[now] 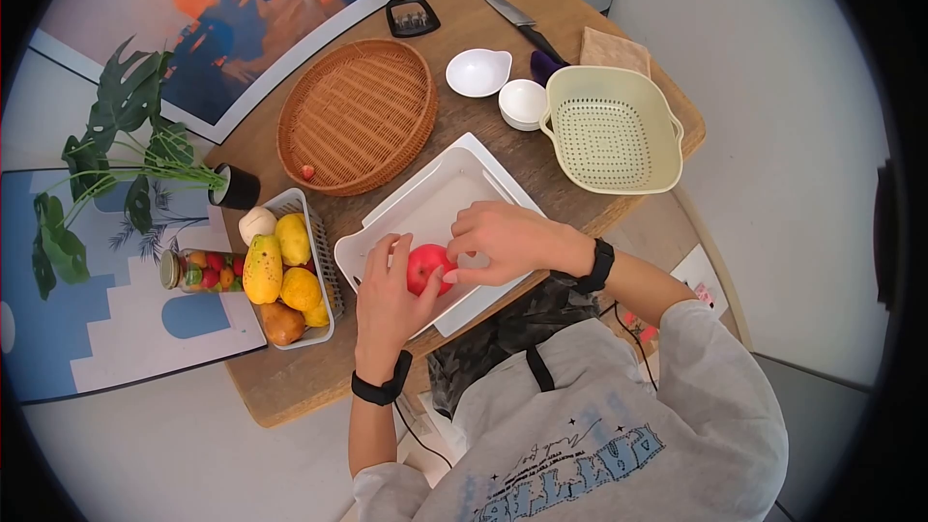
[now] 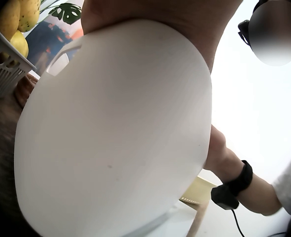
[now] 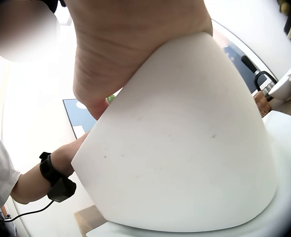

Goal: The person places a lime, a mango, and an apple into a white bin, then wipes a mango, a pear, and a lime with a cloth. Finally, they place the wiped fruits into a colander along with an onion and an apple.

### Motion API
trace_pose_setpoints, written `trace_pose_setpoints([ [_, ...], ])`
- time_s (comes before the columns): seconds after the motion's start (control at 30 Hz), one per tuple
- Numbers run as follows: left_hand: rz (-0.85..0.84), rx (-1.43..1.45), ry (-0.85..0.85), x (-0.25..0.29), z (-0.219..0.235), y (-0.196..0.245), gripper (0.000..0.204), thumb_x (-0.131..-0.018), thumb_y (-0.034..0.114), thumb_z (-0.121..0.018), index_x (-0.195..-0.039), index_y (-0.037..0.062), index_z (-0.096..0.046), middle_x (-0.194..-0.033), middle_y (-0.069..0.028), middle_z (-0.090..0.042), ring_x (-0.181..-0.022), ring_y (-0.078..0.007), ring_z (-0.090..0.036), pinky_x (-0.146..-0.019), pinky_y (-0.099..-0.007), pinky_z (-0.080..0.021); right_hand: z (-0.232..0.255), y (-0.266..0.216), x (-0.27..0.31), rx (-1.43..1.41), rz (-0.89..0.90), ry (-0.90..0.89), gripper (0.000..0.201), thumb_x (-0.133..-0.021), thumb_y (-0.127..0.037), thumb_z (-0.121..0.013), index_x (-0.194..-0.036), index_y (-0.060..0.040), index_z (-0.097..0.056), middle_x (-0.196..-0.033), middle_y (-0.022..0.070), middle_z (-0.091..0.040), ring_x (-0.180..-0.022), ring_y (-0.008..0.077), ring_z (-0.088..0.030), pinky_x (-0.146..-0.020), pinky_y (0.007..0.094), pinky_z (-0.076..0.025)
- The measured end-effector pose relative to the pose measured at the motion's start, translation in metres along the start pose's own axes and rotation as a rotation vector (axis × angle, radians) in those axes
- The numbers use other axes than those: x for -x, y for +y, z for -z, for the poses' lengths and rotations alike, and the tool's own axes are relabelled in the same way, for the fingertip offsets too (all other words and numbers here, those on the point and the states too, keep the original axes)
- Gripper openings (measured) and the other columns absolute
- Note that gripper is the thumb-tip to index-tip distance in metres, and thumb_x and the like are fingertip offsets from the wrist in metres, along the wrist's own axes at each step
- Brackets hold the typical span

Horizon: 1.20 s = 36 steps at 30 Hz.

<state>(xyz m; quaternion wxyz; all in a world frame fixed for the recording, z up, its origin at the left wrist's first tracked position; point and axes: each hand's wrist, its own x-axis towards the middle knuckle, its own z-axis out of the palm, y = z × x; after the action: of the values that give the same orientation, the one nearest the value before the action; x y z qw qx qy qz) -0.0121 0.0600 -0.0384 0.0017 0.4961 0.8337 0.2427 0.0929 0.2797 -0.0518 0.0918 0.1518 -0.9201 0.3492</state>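
Note:
Inside a white basin (image 1: 425, 195), both hands hold a smooth, round red fruit (image 1: 426, 266), tomato-like in look. My left hand (image 1: 391, 295) lies along its left side, with the thumb at its lower edge. From the other side my right hand (image 1: 493, 244) grips it with bent fingers, its thumb low on the fruit. The basin's white outer wall (image 2: 111, 133) fills most of the left wrist view and hides the left fingers. Likewise, the basin's wall (image 3: 185, 143) covers the right fingers in the right wrist view.
A white board (image 1: 503, 179) lies under the basin. Left stands a grey basket (image 1: 327, 275) of fruit beside a jar (image 1: 208, 271). Behind are a wicker tray (image 1: 358, 106), white bowls (image 1: 478, 72), a knife (image 1: 507, 10) and a potted plant (image 1: 234, 186). A pale colander (image 1: 677, 140) stands right.

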Motion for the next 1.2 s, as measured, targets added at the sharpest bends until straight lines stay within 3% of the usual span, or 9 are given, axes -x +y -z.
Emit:
trace_pose_setpoints([
  [0.13,-0.011,-0.001,0.005,0.001,-0.003,-0.004,0.058,-0.087,0.024,-0.081,-0.134,-0.0028,-0.061,-0.128,-0.0215,-0.062,-0.105,-0.0359,-0.067,-0.084,-0.0424,-0.058,-0.001,0.002,0.000,-0.006,0.008,-0.064,0.039,-0.096,-0.044,-0.070,-0.100,-0.0061,-0.077,-0.079,0.0106,-0.062,-0.081,0.0316,-0.063,-0.076,0.0426,-0.050],
  [0.23,0.016,0.021,-0.006,0.002,-0.003,-0.004,0.057,-0.087,0.024,-0.081,-0.133,-0.0026,-0.061,-0.126,-0.0201,-0.062,-0.095,-0.0313,-0.069,-0.075,-0.0400,-0.059,0.000,-0.010,-0.002,0.004,-0.105,0.068,0.045,-0.096,-0.045,-0.066,-0.115,-0.0049,-0.074,-0.087,0.0146,-0.066,-0.085,0.0354,-0.066,-0.080,0.0454,-0.052],
  [0.33,0.028,0.033,-0.012,0.002,0.002,0.001,0.057,-0.085,0.026,-0.081,-0.132,-0.0010,-0.062,-0.125,-0.0179,-0.063,-0.089,-0.0291,-0.070,-0.073,-0.0396,-0.060,-0.002,-0.007,-0.002,-0.009,-0.104,0.111,0.051,-0.096,-0.043,-0.066,-0.129,-0.0031,-0.068,-0.095,0.0178,-0.066,-0.090,0.0382,-0.066,-0.082,0.0468,-0.052],
  [0.5,-0.028,-0.007,0.001,0.001,0.005,0.002,0.060,-0.083,0.034,-0.083,-0.130,0.0029,-0.065,-0.124,-0.0159,-0.065,-0.091,-0.0328,-0.072,-0.076,-0.0417,-0.060,-0.004,-0.004,0.001,0.022,-0.058,0.152,0.043,-0.094,-0.036,-0.071,-0.122,-0.0029,-0.070,-0.092,0.0159,-0.065,-0.089,0.0376,-0.064,-0.080,0.0459,-0.051],
  [0.63,0.032,0.013,-0.106,0.003,0.010,0.004,0.063,-0.082,0.043,-0.081,-0.129,0.0052,-0.065,-0.123,-0.0155,-0.064,-0.100,-0.0355,-0.070,-0.078,-0.0435,-0.060,0.002,-0.011,-0.003,-0.008,-0.089,0.105,0.034,-0.093,-0.028,-0.072,-0.116,-0.0035,-0.070,-0.089,0.0147,-0.064,-0.086,0.0374,-0.064,-0.078,0.0453,-0.051],
  [0.77,-0.035,-0.020,-0.037,0.007,-0.002,-0.006,0.064,-0.079,0.041,-0.082,-0.129,0.0078,-0.063,-0.117,-0.0128,-0.062,-0.106,-0.0317,-0.064,-0.083,-0.0437,-0.056,0.001,-0.012,-0.005,-0.008,-0.072,0.107,0.029,-0.093,-0.023,-0.073,-0.112,-0.0018,-0.070,-0.087,0.0153,-0.064,-0.083,0.0371,-0.064,-0.075,0.0455,-0.051],
  [1.07,-0.042,-0.008,-0.087,0.010,-0.004,-0.009,0.067,-0.074,0.036,-0.086,-0.131,0.0125,-0.062,-0.125,-0.0110,-0.061,-0.118,-0.0310,-0.059,-0.093,-0.0442,-0.052,0.004,-0.014,-0.008,-0.031,-0.124,0.052,0.024,-0.099,-0.018,-0.066,-0.113,0.0011,-0.069,-0.093,0.0193,-0.067,-0.088,0.0405,-0.066,-0.078,0.0455,-0.053],
  [1.2,-0.079,-0.011,-0.054,0.009,-0.009,-0.016,0.063,-0.075,0.036,-0.086,-0.128,0.0114,-0.063,-0.122,-0.0111,-0.062,-0.117,-0.0313,-0.059,-0.093,-0.0435,-0.051,0.028,-0.031,-0.030,-0.010,0.003,-0.122,0.026,-0.101,-0.017,-0.062,-0.118,0.0019,-0.068,-0.103,0.0219,-0.066,-0.097,0.0410,-0.065,-0.083,0.0463,-0.053],
])
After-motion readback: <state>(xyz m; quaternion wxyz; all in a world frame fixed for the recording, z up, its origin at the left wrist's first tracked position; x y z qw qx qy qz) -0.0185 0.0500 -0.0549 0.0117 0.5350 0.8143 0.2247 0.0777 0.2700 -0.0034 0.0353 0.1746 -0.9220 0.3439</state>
